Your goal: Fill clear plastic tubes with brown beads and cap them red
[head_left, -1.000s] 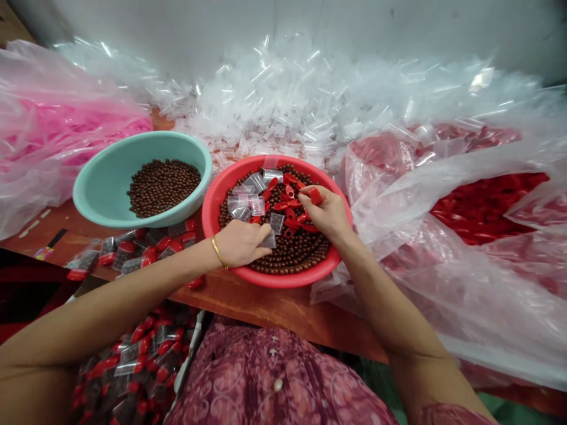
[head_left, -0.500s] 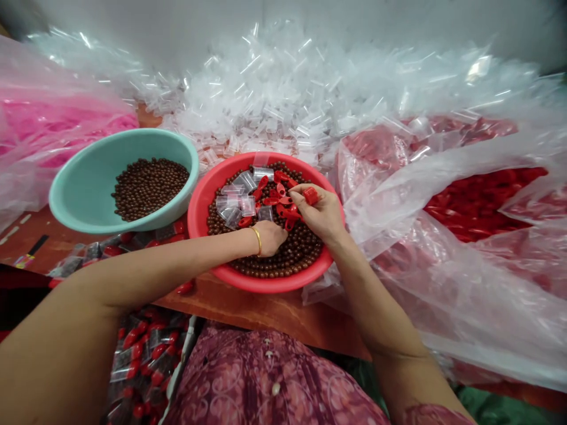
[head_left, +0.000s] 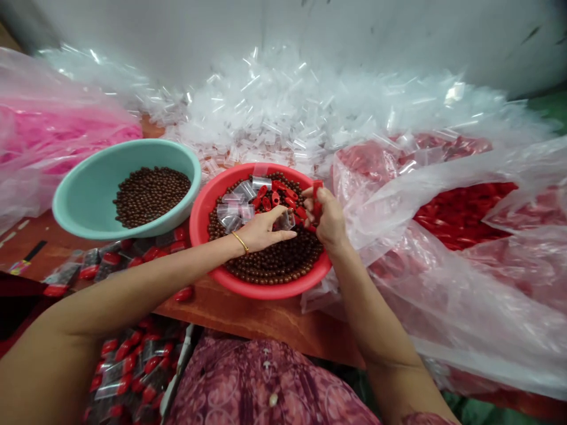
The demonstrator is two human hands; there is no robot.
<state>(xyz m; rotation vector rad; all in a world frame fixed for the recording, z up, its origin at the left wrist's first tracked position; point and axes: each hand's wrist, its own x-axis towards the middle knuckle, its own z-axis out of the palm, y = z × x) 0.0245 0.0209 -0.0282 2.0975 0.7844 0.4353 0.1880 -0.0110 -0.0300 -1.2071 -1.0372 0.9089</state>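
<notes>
My left hand (head_left: 262,230) pinches a small clear plastic tube (head_left: 286,221) above the red basin (head_left: 208,203), which holds brown beads (head_left: 274,262), clear tubes and red caps (head_left: 279,198). My right hand (head_left: 328,218) is closed on a red cap (head_left: 317,193) right beside that tube. Both hands hover over the right half of the basin, nearly touching.
A teal basin (head_left: 88,195) with brown beads stands to the left. Filled red-capped tubes (head_left: 110,260) lie below it and in a container by my lap. A heap of clear tubes (head_left: 283,112) lies behind. Bags of red caps (head_left: 465,206) and pink parts (head_left: 53,136) flank the basins.
My left hand came up out of the beads holding a clear tube and moved toward my right hand. My right hand turned the red cap upright.
</notes>
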